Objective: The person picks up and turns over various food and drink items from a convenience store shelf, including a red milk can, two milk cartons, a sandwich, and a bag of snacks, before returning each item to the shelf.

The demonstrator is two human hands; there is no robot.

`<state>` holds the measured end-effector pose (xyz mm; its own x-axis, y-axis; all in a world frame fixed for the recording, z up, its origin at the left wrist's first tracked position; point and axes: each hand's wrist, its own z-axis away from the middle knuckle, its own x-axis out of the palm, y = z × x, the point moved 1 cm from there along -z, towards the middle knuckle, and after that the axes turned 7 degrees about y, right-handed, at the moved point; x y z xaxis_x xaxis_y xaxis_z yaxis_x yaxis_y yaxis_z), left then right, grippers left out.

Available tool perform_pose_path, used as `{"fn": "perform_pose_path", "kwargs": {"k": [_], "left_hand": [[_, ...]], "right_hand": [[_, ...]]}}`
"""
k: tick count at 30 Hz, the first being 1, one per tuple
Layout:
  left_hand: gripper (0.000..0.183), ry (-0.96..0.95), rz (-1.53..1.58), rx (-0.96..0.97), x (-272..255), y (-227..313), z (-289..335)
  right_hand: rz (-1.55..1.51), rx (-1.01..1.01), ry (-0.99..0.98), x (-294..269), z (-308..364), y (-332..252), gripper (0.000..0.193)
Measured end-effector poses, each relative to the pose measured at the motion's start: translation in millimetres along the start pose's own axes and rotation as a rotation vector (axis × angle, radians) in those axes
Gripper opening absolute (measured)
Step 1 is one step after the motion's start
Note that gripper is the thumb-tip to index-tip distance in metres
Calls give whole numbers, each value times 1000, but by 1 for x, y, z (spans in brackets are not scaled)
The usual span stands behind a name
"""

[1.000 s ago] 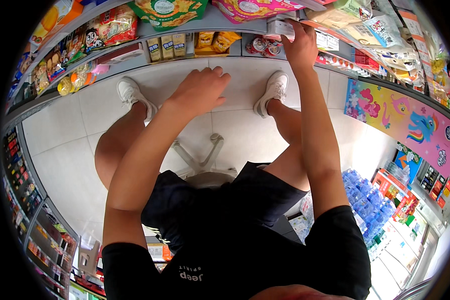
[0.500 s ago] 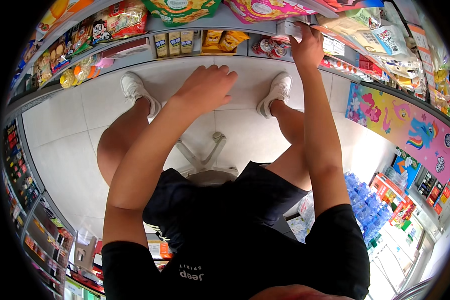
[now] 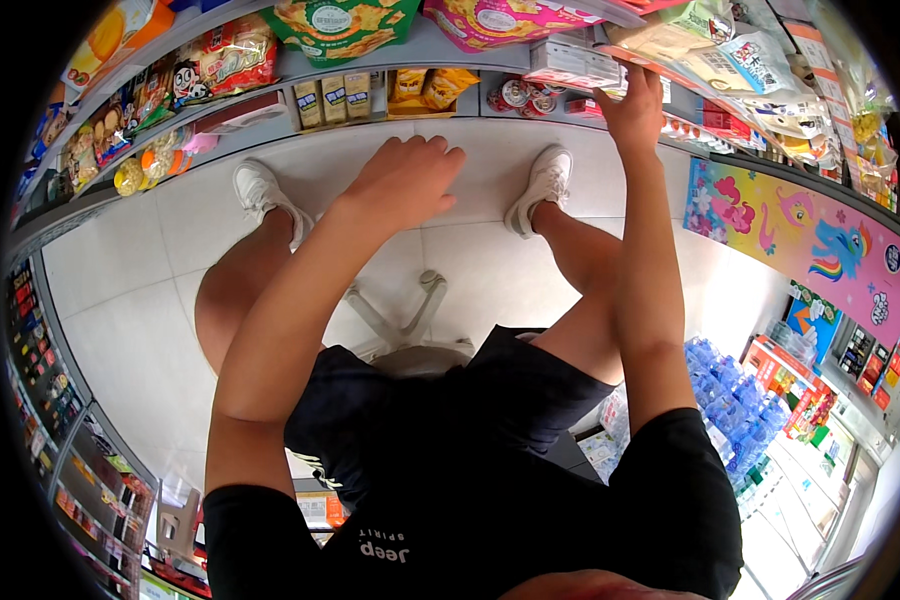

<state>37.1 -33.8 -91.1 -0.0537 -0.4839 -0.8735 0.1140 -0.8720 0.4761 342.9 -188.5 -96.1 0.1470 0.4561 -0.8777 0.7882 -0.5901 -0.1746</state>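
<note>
My right hand (image 3: 632, 112) reaches up to the shelf at the upper right, beside a stack of white boxes (image 3: 573, 62). Its thumb and fingers are apart at the shelf edge, and nothing shows in them. Well to the left, my left hand (image 3: 402, 182) hangs over the floor in front of the shelf. The fingers there are loosely curled together, with no object visible; its palm faces away from view. Below the white boxes, round red-and-white cans (image 3: 522, 98) sit on the lower shelf.
Green (image 3: 340, 28) and pink snack bags (image 3: 500, 22) lie on the upper shelf. Beige packs (image 3: 332, 100) and orange pouches (image 3: 432, 88) stand beneath. A colourful cartoon banner (image 3: 800, 235) and blue bottle packs (image 3: 735, 410) are at right. A chair base (image 3: 410, 320) stands between my legs.
My right hand has drawn back from the white boxes and shifted right, uncovering more of them. My left hand has barely moved. The view has shifted slightly.
</note>
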Motion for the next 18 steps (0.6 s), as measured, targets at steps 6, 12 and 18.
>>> {"fn": "perform_pose_path", "kwargs": {"k": [6,12,18], "left_hand": [[33,8,18,5,4,1,-3],[34,-33,-9,-6,15,-3,-7],[32,-53,-19,-5,15,0,-10]], "right_hand": [[-9,-51,-31,1,6,20,60],[-75,-130,-122,13,5,22,60],[19,14,-72,0,7,43,57]]}}
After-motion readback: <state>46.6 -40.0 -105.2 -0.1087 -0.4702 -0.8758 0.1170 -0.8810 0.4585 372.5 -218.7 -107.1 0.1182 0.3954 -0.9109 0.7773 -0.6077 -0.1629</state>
